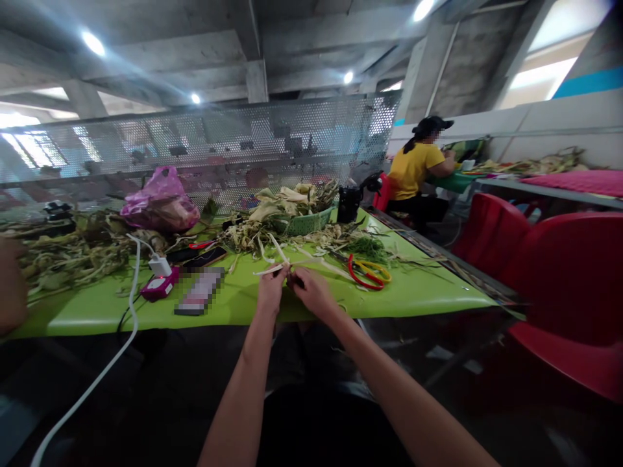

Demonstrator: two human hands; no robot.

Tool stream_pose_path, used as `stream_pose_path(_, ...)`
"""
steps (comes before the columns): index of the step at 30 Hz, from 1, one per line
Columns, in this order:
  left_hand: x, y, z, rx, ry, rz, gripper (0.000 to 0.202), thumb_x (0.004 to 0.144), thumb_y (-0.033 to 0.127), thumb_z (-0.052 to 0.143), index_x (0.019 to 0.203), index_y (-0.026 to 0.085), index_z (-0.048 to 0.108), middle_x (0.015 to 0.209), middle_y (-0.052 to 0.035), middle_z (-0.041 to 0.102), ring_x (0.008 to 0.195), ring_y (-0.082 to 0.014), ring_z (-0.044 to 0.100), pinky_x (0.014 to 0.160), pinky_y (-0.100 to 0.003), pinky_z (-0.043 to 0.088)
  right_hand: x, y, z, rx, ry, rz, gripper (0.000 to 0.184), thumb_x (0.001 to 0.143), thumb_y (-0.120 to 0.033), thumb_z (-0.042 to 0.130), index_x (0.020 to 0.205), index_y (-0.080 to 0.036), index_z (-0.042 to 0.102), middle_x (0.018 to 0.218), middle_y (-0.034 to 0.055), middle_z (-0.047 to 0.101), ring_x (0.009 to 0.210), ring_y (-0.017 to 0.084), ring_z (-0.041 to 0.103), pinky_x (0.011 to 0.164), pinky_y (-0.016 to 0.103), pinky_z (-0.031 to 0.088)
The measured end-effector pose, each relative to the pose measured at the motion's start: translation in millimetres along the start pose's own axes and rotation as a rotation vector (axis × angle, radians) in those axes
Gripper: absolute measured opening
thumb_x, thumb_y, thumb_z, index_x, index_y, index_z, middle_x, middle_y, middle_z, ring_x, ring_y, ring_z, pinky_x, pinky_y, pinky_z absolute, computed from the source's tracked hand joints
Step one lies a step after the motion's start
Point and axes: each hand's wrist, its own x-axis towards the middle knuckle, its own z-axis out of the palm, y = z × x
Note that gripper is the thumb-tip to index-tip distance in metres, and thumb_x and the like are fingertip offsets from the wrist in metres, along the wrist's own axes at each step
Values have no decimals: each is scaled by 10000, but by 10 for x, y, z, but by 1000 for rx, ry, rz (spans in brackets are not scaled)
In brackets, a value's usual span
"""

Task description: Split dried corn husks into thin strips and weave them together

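Observation:
Both hands meet over the front of the green table (233,311). My left hand (272,285) is closed, pinching pale dried leaf strips (276,250) that stick out up and to the left of the fingers. My right hand (309,287) is closed against the same bundle, its fingertips touching the strips close to my left fingers. A longer pale strip (335,267) runs off to the right, above my right hand. Beyond it lie scissors (372,272) with red and yellow handles. The exact grip between the fingertips is too small to make out.
A green basket (306,224) heaped with dried leaves stands behind the hands. Left are a phone (200,292), a purple power block (159,285) with a white cable (127,344), and a purple bag (160,201). A co-worker (421,165) sits beyond red chairs (559,279); another person's arm (10,285) shows far left.

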Motion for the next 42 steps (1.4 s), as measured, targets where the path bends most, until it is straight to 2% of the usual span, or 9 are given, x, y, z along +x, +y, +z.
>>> stream_pose_path(13, 3, 17, -9, -99, 127, -30, 250, 621, 360, 738, 752, 155, 678, 740, -18, 651, 740, -139, 556, 756, -264, 405, -3, -5, 9, 146, -56, 35, 81, 702, -134, 502, 688, -195, 554, 667, -16, 540, 659, 148, 471, 619, 247, 325)
stream_pose_path(16, -6, 45, -16, -119, 95, -78, 275, 641, 378, 722, 787, 148, 680, 761, -24, 655, 725, -130, 559, 737, -261, 410, 11, 28, 10, 263, -47, 105, 90, 753, -225, 542, 676, -190, 572, 622, -30, 536, 608, 131, 465, 582, 239, 317)
stream_pose_path(20, -38, 110, -1, -137, 57, -151, 277, 660, 393, 705, 805, 159, 674, 775, -16, 652, 706, -123, 552, 718, -257, 408, 52, 82, -37, 569, 107, 356, 291, 791, -446, 544, 686, -178, 593, 587, -23, 531, 551, 123, 440, 542, 244, 321)
stream_pose_path(23, -60, 127, 26, -90, -45, -138, 246, 647, 374, 722, 748, 156, 671, 734, -9, 639, 715, -132, 547, 733, -256, 399, 59, 110, -73, 649, 182, 419, 343, 778, -509, 538, 767, -175, 612, 636, -11, 551, 554, 120, 441, 537, 242, 337)
stream_pose_path(26, -79, 129, 50, -75, -147, -161, 248, 666, 389, 709, 741, 157, 666, 708, -9, 622, 697, -137, 538, 707, -256, 397, 46, 125, -79, 711, 232, 457, 356, 750, -519, 569, 777, -169, 629, 655, -3, 558, 563, 113, 438, 544, 237, 345)
stream_pose_path(33, -103, 153, 55, -25, -186, -150, 273, 650, 419, 717, 715, 164, 645, 673, -5, 586, 661, -137, 500, 676, -258, 389, 40, 138, -71, 798, 285, 489, 307, 690, -480, 642, 694, -173, 628, 619, -9, 549, 557, 112, 420, 539, 237, 339)
stream_pose_path(39, -113, 149, 58, -25, -359, -195, 233, 648, 372, 729, 722, 168, 645, 656, 11, 585, 638, -119, 500, 643, -243, 378, 32, 112, -86, 857, 348, 484, 278, 687, -461, 641, 711, -188, 601, 639, -16, 564, 576, 119, 443, 572, 245, 370)
stream_pose_path(42, -94, 128, 46, -59, -301, -211, 242, 632, 361, 747, 735, 162, 655, 658, 14, 594, 631, -108, 500, 635, -237, 373, 39, 108, -113, 857, 341, 479, 268, 709, -451, 633, 686, -187, 600, 619, -20, 552, 556, 111, 428, 566, 243, 357)
